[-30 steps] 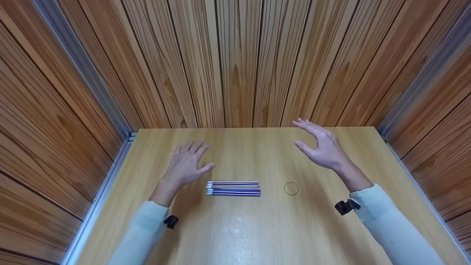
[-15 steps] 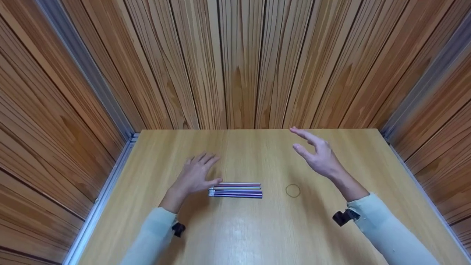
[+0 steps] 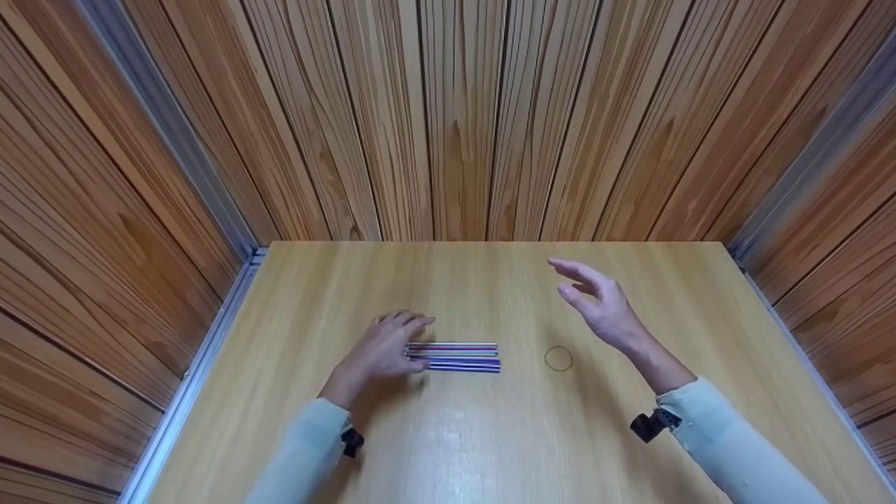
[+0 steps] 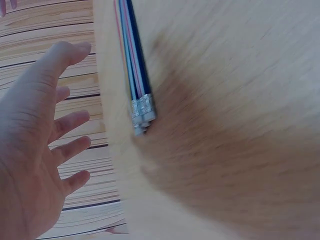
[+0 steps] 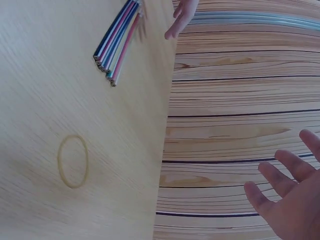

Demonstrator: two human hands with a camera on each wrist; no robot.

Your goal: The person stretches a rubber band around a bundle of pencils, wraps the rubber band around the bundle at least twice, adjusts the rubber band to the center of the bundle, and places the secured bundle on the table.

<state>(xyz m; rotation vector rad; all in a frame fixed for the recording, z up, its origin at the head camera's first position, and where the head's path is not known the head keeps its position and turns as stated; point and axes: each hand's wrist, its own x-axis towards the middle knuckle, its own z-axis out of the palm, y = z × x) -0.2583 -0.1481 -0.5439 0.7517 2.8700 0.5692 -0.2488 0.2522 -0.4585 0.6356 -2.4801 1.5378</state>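
Observation:
Several striped pencils [image 3: 465,357] lie side by side on the table, their metal-banded eraser ends [image 4: 143,109] to the left. My left hand [image 3: 385,346] is over those eraser ends, thumb and fingers apart; in the left wrist view it shows beside the pencils and holds nothing. A thin yellowish rubber band [image 5: 59,162] lies flat as a loop to the right of the pencils. My right hand [image 3: 605,311] hovers beyond the band, to its right, with relaxed fingers and nothing in them.
The wooden table [image 3: 448,434] meets a plank wall [image 3: 455,126] at the back. Plank side walls with metal rails [image 3: 185,388] border it left and right. A small black wrist camera [image 3: 352,442] sits at each sleeve cuff.
My left hand has come down and to the right, from left of the pencils to over their eraser ends. My right hand has lowered slightly, its fingers and thumb drawing closer together.

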